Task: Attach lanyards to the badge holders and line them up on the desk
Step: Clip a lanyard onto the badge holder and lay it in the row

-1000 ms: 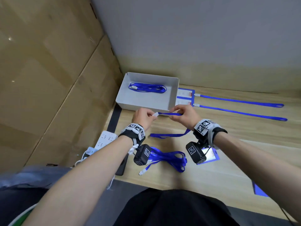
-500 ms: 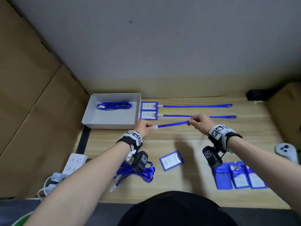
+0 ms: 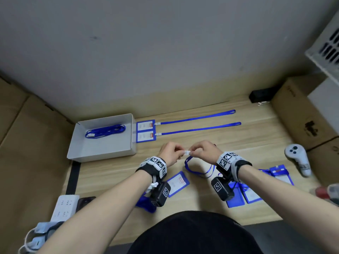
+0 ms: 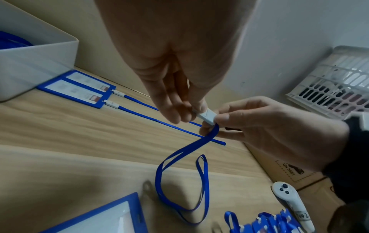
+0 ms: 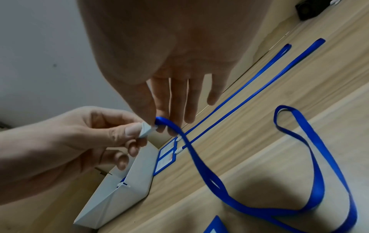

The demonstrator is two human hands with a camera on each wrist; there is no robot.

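My left hand [image 3: 178, 153] and right hand [image 3: 194, 152] meet above the middle of the desk. The left pinches the white clip [image 4: 206, 117] of a blue lanyard [image 4: 179, 173]. Right beside the clip, the right hand [image 5: 159, 124] pinches the strap's end. The strap hangs down in a slack loop [image 3: 199, 170] onto the wood. A loose blue badge holder [image 3: 178, 182] lies just below my hands. Two holders with lanyards attached [image 3: 145, 131] lie in a row at the back, straps stretched to the right.
A white box [image 3: 128, 149] at the left holds a coiled lanyard [image 3: 105, 131]. More lanyards [image 3: 145, 204] lie under my left wrist, several holders [image 3: 244, 195] by my right. A white controller [image 3: 297, 158], cardboard boxes [image 3: 302, 121] and a power strip [image 3: 64, 206] border the desk.
The hands held the lanyard stretched between them; the right hand has come in to the clip beside the left, and the strap now hangs slack in a loop.
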